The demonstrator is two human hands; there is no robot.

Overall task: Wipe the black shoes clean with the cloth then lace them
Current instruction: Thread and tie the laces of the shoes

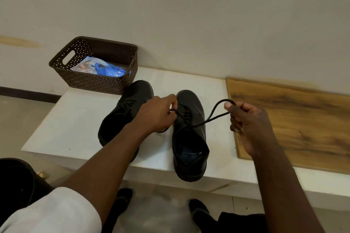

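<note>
Two black shoes stand side by side on a white bench [75,125], toes pointing away from me. The left shoe [123,111] is partly covered by my left forearm. The right shoe [189,138] overhangs the bench's front edge with its heel. My left hand [157,113] pinches one end of the black lace [212,117] over the right shoe's eyelets. My right hand [248,125] grips the other end, folded into a loop and pulled out to the right. No cloth is in view.
A brown perforated basket [98,81] holding a blue and white packet [102,68] stands at the bench's back left, against the wall. A wooden board [293,119] lies on the bench's right part. My feet in dark socks [198,210] rest on the floor below.
</note>
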